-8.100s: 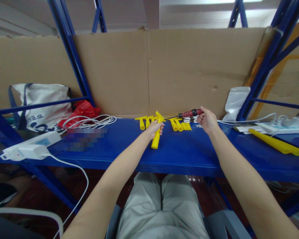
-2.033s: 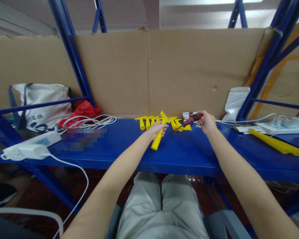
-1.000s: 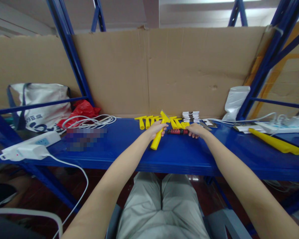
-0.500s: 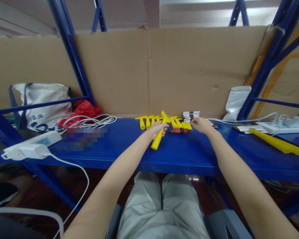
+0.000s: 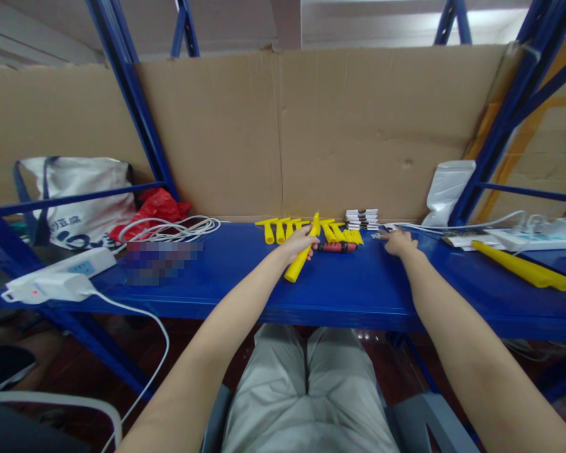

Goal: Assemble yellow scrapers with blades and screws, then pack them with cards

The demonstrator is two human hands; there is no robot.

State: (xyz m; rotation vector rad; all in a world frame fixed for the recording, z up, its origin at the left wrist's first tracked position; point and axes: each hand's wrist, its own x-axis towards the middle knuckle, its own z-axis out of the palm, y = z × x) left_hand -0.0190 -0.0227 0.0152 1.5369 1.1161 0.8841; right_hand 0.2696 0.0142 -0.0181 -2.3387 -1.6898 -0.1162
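Note:
My left hand (image 5: 300, 245) is closed around the round handle of a yellow T-shaped plastic tool (image 5: 298, 267), its head pointing up and away. Further right, my right hand (image 5: 400, 243) rests low over the table, fingers stretched toward a few small shiny metal pieces (image 5: 376, 236), too small to name. Behind my left hand lies a row of similar yellow T-shaped pieces (image 5: 270, 233). Between my hands is a red and black screwdriver-like tool (image 5: 338, 247), close to several small flat yellow pieces (image 5: 353, 237).
Small white packs with dark bands (image 5: 362, 219) are stacked by the cardboard wall (image 5: 358, 126). Long yellow pieces (image 5: 523, 265) and a power strip (image 5: 538, 241) are at right. Coiled white cable (image 5: 188, 229), a cloth bag (image 5: 82, 201) and another power strip (image 5: 70, 270) sit left.
My right hand has moved right, from beside the small yellow pieces to the small metal pieces, and its fingers have spread. The yellow tool in my left hand has turned slightly.

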